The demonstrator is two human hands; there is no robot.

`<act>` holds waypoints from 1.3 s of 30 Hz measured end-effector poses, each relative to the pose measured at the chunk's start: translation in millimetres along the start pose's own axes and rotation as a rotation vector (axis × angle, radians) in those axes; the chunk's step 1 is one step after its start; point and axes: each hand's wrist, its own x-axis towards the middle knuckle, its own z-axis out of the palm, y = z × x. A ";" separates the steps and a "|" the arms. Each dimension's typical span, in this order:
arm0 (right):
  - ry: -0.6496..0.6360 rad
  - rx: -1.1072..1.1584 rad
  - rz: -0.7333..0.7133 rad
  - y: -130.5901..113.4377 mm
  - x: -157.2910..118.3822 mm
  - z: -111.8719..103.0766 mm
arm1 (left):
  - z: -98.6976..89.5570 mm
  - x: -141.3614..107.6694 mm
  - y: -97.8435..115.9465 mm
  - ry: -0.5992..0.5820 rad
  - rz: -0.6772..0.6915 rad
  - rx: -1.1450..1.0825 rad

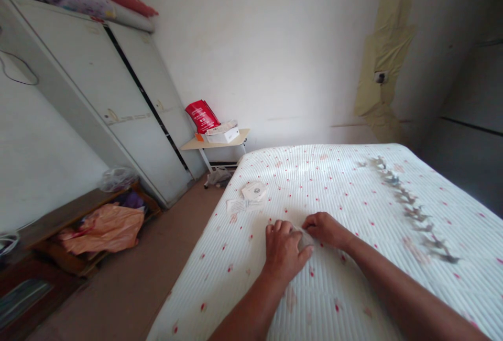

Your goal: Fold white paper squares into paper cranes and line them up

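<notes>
On the dotted white mattress (291, 299), my left hand (283, 252) is curled over a small, greyish, see-through piece that looks like thin plastic (305, 240). Its thumb and fingers are round the near side of the piece. My right hand (323, 226) has its fingertips bent together at the far right edge of the same piece. Whether those fingertips pinch it is hidden. Farther forward and left lie a white square packet (254, 190) and a printed paper slip (236, 205). To the right runs a slanting row of several small grey-brown pieces (415, 214), too blurred to name.
A small table (188, 145) beyond the bed's far left corner carries a white box (226, 135) and a red bag (202, 116). Grey cabinets (90, 68) and a low wooden bench (84, 202) with an orange plastic bag (106, 228) stand left, across a strip of brown floor.
</notes>
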 end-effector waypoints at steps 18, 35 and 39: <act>-0.012 -0.019 -0.023 1.2 -3.3 -1.1 | 3.4 -1.2 9.4 0.038 -0.023 0.050; 0.050 -0.188 -0.324 14.0 -5.5 7.3 | 8.2 0.4 5.9 0.042 -0.028 0.079; 0.068 -0.215 -0.330 14.7 -7.6 9.0 | 6.7 -0.7 3.0 0.035 -0.007 0.067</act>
